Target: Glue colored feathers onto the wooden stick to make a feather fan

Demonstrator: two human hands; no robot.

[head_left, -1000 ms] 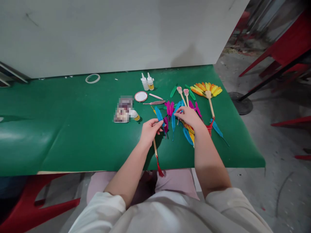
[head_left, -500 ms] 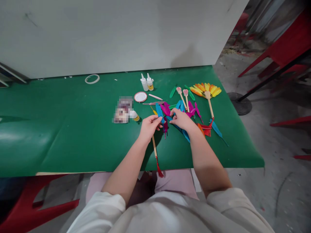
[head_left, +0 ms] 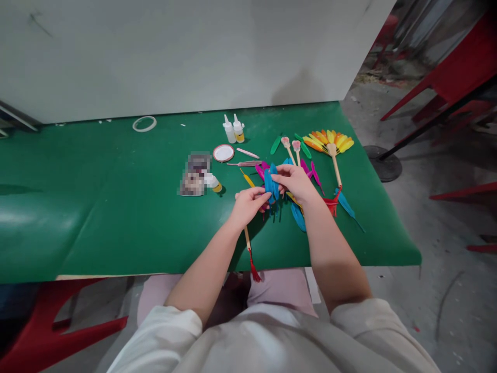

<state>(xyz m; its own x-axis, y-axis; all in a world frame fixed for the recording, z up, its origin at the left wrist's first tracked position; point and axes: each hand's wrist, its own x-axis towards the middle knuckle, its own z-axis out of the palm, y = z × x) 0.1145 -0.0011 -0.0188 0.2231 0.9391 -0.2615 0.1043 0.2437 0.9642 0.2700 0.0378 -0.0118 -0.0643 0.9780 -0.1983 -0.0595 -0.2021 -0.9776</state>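
Note:
My left hand (head_left: pixel 251 203) pinches a blue feather (head_left: pixel 268 182) upright above the table. Close against it, my right hand (head_left: pixel 294 181) grips another blue feather (head_left: pixel 275 181), so the two feathers stand side by side. Beneath my left hand lies a wooden fan handle (head_left: pixel 247 238) with a red tassel (head_left: pixel 254 270); its upper end is hidden. Around my hands are magenta feathers (head_left: pixel 262 170), a yellow feather (head_left: pixel 247 179) and a loose blue feather (head_left: pixel 298 216). A finished-looking yellow and orange feather fan (head_left: pixel 330 145) lies to the right.
Two glue bottles (head_left: pixel 233 131) stand at the back, and another small bottle (head_left: pixel 213 182) is beside a blurred packet (head_left: pixel 195 176). Tweezers (head_left: pixel 244 163), a round white lid (head_left: pixel 223 153) and a tape ring (head_left: pixel 144 124) lie on the green table (head_left: pixel 135 207). Two wooden sticks (head_left: pixel 287 147) lie behind my hands.
My hands have come together, the left moving slightly right with its blue feather. My right hand has lifted a blue feather from the pile and brought it beside the first.

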